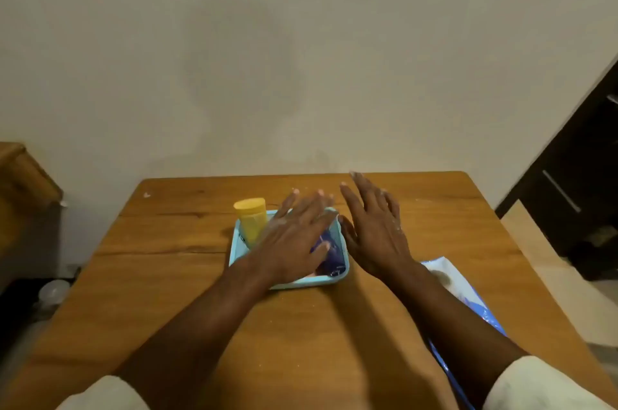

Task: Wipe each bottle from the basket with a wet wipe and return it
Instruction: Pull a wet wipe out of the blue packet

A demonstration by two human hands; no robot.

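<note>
A light blue basket (238, 249) sits mid-table. A yellow bottle (251, 219) with a yellow cap stands upright in its back left corner. A dark blue bottle (331, 257) lies in the right part, mostly hidden. My left hand (294, 235) hovers flat over the basket, fingers spread, thumb close to the dark blue bottle, holding nothing. My right hand (374, 229) is spread just right of the basket, above the table, also with nothing in it. A blue and white wet wipe pack (468, 296) lies at the right, partly under my right forearm.
The wooden table (174, 276) reaches to a plain wall at the back. A wooden piece of furniture (23, 182) stands at the left and a dark cabinet (582, 195) at the right. Small white crumbs dot the table top.
</note>
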